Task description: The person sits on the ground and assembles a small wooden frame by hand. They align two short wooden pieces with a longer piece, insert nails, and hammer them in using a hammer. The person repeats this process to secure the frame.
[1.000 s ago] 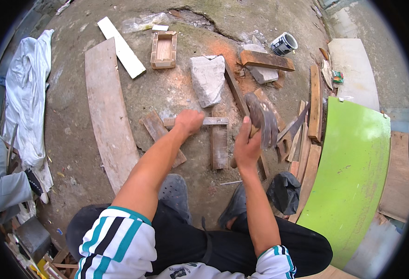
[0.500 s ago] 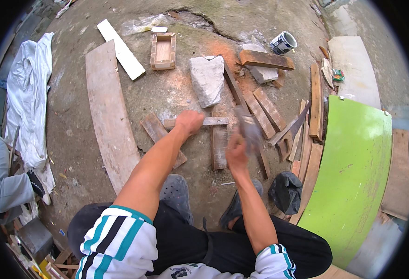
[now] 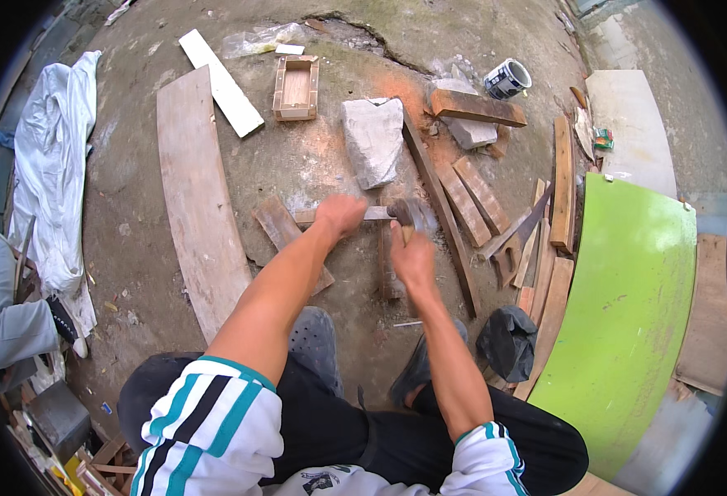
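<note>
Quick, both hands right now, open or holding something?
Left hand: closed around a narrow strip.
Right hand: closed around a hammer-like tool, its head blurred.

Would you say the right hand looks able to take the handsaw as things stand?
Probably not yet: the right hand is gripping a hammer-like tool. Otherwise the way to the handsaw looks fairly free, with only wooden pieces lying between.

chisel (image 3: 377, 213) and hammer (image 3: 401, 212) are left of the handsaw (image 3: 525, 228).

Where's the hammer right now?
Head view, just right of centre: the hammer is in the right hand, its blurred head at the right end of the thin strip the left hand holds, near the grey stone block.
</note>
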A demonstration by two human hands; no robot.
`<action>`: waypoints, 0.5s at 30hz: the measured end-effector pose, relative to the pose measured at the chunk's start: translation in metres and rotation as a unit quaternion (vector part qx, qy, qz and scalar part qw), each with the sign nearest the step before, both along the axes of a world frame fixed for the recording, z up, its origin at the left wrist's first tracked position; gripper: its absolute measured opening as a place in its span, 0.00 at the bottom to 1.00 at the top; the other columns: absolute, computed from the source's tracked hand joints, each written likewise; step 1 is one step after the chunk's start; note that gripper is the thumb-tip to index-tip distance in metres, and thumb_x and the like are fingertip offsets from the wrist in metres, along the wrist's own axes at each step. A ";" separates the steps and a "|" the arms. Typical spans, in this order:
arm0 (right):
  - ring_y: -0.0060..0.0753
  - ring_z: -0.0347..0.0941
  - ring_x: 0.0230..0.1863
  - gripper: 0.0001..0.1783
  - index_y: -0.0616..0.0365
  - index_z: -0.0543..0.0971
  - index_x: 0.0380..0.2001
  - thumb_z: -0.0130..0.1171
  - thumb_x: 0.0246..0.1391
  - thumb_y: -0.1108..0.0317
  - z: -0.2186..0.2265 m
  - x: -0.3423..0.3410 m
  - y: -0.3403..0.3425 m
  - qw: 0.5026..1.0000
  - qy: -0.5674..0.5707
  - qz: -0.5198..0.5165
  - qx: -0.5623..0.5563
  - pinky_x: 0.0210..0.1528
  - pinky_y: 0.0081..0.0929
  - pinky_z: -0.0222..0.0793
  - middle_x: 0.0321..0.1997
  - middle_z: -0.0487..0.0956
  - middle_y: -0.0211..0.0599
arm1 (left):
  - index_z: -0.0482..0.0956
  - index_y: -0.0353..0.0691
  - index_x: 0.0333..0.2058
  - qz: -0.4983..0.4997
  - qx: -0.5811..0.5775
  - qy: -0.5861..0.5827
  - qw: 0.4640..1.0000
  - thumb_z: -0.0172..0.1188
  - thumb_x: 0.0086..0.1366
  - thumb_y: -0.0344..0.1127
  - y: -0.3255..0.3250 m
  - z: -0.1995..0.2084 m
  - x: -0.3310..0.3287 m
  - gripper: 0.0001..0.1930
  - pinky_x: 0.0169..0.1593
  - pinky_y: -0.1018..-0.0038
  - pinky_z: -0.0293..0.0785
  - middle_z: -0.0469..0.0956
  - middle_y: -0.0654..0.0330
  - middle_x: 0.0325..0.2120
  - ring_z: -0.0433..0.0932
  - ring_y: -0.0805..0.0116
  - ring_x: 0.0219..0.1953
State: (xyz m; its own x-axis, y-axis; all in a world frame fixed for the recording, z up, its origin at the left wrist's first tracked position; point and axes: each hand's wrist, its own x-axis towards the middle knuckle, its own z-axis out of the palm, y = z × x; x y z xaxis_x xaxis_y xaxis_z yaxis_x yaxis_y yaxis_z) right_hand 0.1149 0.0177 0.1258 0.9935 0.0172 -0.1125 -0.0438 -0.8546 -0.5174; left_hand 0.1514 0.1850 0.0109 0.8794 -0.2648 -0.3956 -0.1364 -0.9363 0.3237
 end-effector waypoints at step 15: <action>0.43 0.77 0.27 0.27 0.71 0.78 0.39 0.51 0.70 0.51 -0.023 0.016 -0.018 1.000 0.006 -0.010 0.026 0.32 0.42 0.71 0.30 0.79 0.58 | 0.84 0.38 0.39 -0.010 0.006 0.000 1.000 0.56 0.61 0.27 0.010 0.007 0.010 0.10 0.46 0.57 0.82 0.85 0.47 0.40 0.85 0.47 0.44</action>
